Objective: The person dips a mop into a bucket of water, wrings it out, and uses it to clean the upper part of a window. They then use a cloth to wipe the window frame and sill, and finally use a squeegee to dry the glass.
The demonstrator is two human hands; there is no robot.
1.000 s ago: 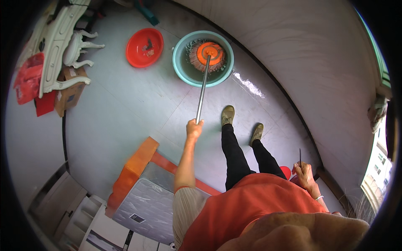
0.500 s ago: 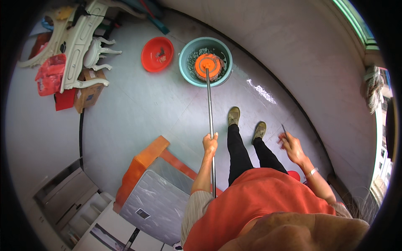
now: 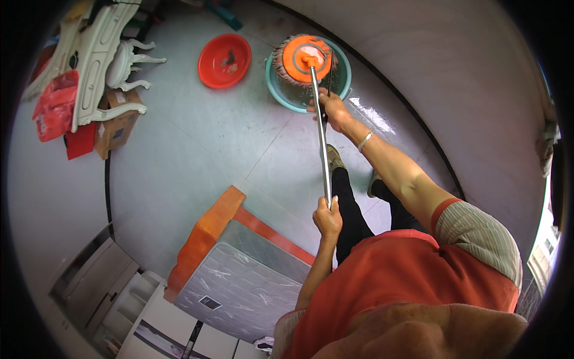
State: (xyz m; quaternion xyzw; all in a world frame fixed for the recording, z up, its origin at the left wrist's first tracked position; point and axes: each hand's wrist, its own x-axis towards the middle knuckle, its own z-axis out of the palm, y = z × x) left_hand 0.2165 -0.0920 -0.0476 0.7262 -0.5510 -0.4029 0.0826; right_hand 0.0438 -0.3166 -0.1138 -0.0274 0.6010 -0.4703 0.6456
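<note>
A mop point(image 3: 308, 58) with an orange round head and pale fringe is tilted over the far left part of a teal bucket point(image 3: 275, 96), which has liquid in it. My left hand point(image 3: 328, 216) is closed around its silver pole, near my body. Farther up, my right hand point(image 3: 335, 112) is beside the pole just below the mop head, with fingertips showing on the pole's left side. A thin dark stick-like tool point(image 3: 330, 78) is in the right hand, its far end by the fringe; its exact kind is unclear.
A red basin point(image 3: 225, 61) with something small inside stands left of the bucket. Farther left are white carved furniture point(image 3: 98, 66) and a cardboard box point(image 3: 118, 122). A wrapped mattress point(image 3: 245, 287) with an orange bed frame point(image 3: 206, 230) is at lower left. The wall curves along the right.
The mop head has risen from inside the bucket to above its rim. My right hand has swung from the right side to the pole below the head, carrying the thin dark tool.
</note>
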